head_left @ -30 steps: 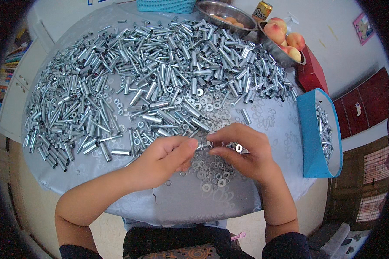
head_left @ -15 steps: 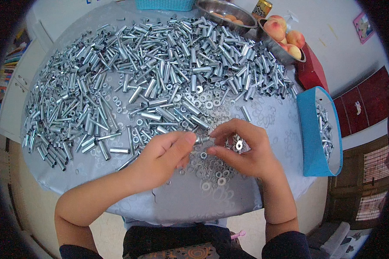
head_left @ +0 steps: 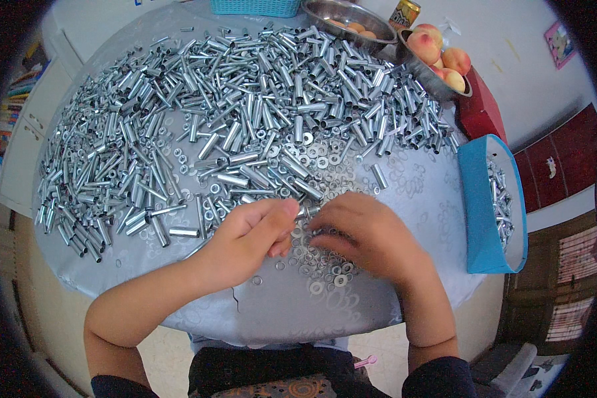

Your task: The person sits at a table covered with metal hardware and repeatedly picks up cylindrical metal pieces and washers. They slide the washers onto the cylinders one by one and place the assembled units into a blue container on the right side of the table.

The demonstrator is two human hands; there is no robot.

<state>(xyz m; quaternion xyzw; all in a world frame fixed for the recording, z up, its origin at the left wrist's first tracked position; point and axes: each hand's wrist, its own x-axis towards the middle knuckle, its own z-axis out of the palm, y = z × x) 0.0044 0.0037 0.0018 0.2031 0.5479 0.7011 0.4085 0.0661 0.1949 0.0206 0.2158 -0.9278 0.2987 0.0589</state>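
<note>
The left hand (head_left: pixel 251 235) is pinching a small metal fastener (head_left: pixel 306 211), thumb uppermost. Just to its right, the right hand (head_left: pixel 371 233) is arching, thumb and fingers parted.

I watch the right hand (head_left: pixel 371 235) roll over beside the left hand's (head_left: pixel 245 242) metal piece (head_left: pixel 308 212). Its thumb and finger made a wide curve a second ago; now its knuckles face up, blurred, its fingers bent closer to that piece. The washer showing inside the curve is now hidden.
</note>
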